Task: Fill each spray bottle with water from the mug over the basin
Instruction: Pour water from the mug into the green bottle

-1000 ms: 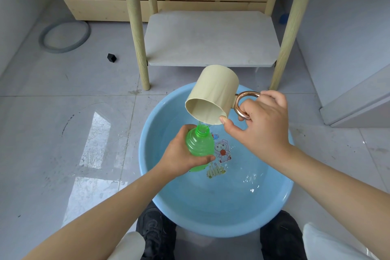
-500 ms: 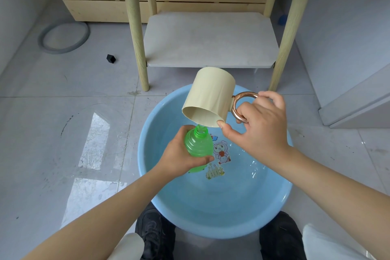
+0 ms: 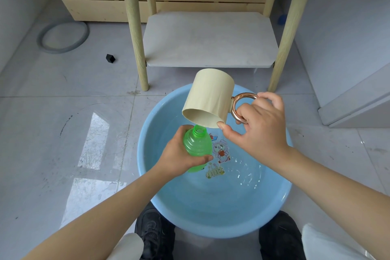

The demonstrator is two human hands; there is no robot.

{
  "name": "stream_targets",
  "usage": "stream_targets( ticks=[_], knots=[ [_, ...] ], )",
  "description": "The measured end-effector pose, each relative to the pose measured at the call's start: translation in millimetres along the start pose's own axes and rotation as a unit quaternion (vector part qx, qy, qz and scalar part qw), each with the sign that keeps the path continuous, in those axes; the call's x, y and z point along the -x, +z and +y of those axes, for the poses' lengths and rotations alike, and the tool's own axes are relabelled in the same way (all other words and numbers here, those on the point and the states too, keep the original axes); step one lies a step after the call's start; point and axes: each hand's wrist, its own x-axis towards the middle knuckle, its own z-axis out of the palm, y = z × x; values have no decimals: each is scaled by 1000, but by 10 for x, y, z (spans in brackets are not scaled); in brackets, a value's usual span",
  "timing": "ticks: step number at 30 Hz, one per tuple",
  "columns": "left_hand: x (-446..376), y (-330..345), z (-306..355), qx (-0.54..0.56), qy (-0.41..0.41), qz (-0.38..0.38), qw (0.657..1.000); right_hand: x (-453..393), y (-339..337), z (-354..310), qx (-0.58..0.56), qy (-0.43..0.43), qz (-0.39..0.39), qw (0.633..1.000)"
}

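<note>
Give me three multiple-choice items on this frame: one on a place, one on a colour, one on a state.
1. Where is the green spray bottle held?
A. On the shelf
B. Over the blue basin
C. On the floor tiles

2. What colour is the mug's handle?
A. Copper
B. Black
C. Green

3. How does the cream mug stand?
A. Upright
B. Upside down on the floor
C. Tipped, mouth down toward the bottle neck

Key: 1 B, the left hand grips it above the basin's water. 2 A, the ring in the right hand shines copper. 3 C, its rim sits just above the open neck.
</note>
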Motion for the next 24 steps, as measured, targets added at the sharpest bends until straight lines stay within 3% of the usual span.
stream_targets(
  ticks=[5,9,17,24],
  knots=[
    [-3,-3,-25,-4,-4,1,1000,12,49,7,-7,97,-38,995],
    [-4,-15,-75,-3,-8,0,1000,117,168,192,50,149,-116,981],
    [7,-21,-110,2,-13,0,1000,342,360,348,202,64,-341,916],
    [6,-27,-127,3,-12,7,1000,465,406,363,269,-5,-461,846]
  ],
)
